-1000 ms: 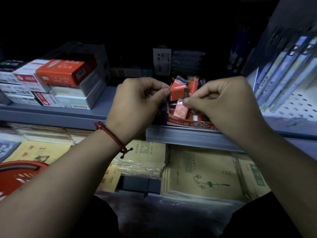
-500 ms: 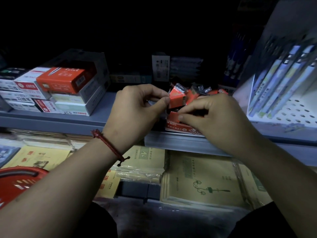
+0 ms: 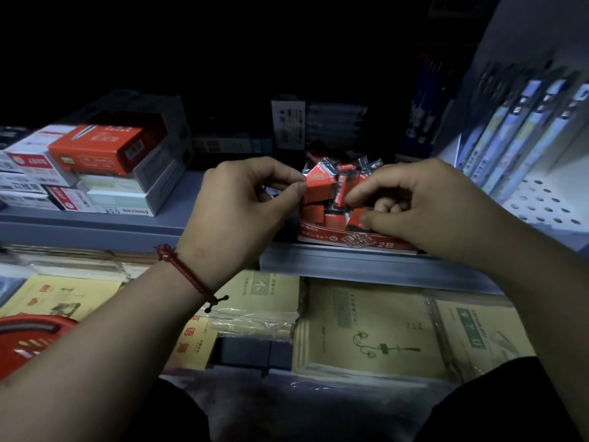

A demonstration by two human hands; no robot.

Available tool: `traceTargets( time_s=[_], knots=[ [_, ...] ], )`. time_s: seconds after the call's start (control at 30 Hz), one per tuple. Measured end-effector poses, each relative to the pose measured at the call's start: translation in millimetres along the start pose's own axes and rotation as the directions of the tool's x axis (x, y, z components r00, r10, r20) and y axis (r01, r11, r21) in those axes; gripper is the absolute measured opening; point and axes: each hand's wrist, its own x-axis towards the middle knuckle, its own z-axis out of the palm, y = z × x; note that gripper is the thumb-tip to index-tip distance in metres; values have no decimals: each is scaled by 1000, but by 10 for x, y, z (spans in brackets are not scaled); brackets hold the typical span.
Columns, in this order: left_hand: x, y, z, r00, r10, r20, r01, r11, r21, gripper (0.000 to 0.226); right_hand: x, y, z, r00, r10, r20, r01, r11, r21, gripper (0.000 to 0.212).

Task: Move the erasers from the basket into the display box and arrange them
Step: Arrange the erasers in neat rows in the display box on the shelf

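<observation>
A red display box marked 2B stands on the grey shelf, filled with several red wrapped erasers. My left hand pinches one red eraser by its wrapper end, just above the box's left side. My right hand reaches into the box from the right, index finger and thumb curled round an upright eraser. The rim of the red basket shows at the lower left, partly hidden behind my left forearm.
Stacked red, white and grey stationery boxes fill the shelf to the left. A white perforated rack of packaged pens leans at the right. Yellow exercise books lie on the lower shelf beneath my arms.
My right hand has lowered from above the box into it and now grips an eraser there. My left hand keeps its pinch on the same eraser, almost unmoved.
</observation>
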Motion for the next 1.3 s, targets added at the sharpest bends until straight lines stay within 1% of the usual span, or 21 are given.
traceTargets(
  time_s=[0.07, 0.23, 0.33, 0.4, 0.53, 0.67, 0.77, 0.87, 0.93, 1.03, 1.07, 1.13, 1.2, 1.23, 1.3],
  knots=[
    [2, 5, 1, 1000, -7, -1, 7, 1000, 0, 7, 0, 0, -11, 1000, 13, -14, -13, 1000, 11, 23],
    [-3, 19, -6, 1000, -9, 6, 9, 1000, 13, 8, -7, -31, -20, 999, 36, 8, -35, 995, -96, 27],
    [-9, 18, -1, 1000, -14, 1, 14, 1000, 11, 8, -12, -55, -29, 999, 40, 19, -38, 992, -123, 29],
    [-14, 16, 3, 1000, -14, 1, 14, 1000, 16, 8, -7, -62, -18, 999, 36, 8, -35, 995, -93, 30],
    [-18, 19, 4, 1000, -15, 2, 15, 1000, 6, 8, -5, -59, 25, 999, 14, -34, -12, 999, 45, 37],
    [-12, 12, 13, 1000, -2, -7, 3, 1000, 13, 7, -19, -49, 59, 998, -1, -64, 3, 1000, 25, 34],
    [-2, 9, 25, 1000, -6, -11, 6, 1000, 15, 6, -17, -52, 74, 997, -30, -71, 34, 998, 54, 33],
    [4, 12, 30, 1000, -6, -9, 6, 1000, 17, 6, -6, -50, 60, 996, -58, -69, 65, 993, 99, 26],
    [3, 14, 32, 1000, -1, -7, 1, 1000, 22, 6, 0, -39, 45, 996, -65, -62, 69, 996, 62, 22],
    [2, 11, 30, 1000, 1, -5, -1, 1000, 16, 6, 14, -7, 41, 995, -61, -76, 61, 998, 3, 16],
    [0, 11, 24, 1000, 2, -3, -2, 1000, 12, 6, 20, -2, 46, 995, -52, -86, 54, 998, 15, 13],
    [-2, 12, 12, 1000, 1, 2, -1, 1000, 4, 6, 26, -16, 54, 995, -21, -95, 31, 994, 103, 7],
    [-4, 16, 8, 1000, -2, 4, 2, 1000, -3, 6, 18, -36, 48, 995, 24, -101, -6, 983, 182, 10],
    [-5, 15, 9, 1000, -3, 4, 3, 1000, -2, 6, 13, -40, 53, 993, 36, -111, -14, 981, 193, 13],
    [-1, 16, 17, 1000, -3, 2, 3, 1000, 0, 6, 12, -56, 83, 988, 37, -150, -12, 987, 160, 19]
  ],
)
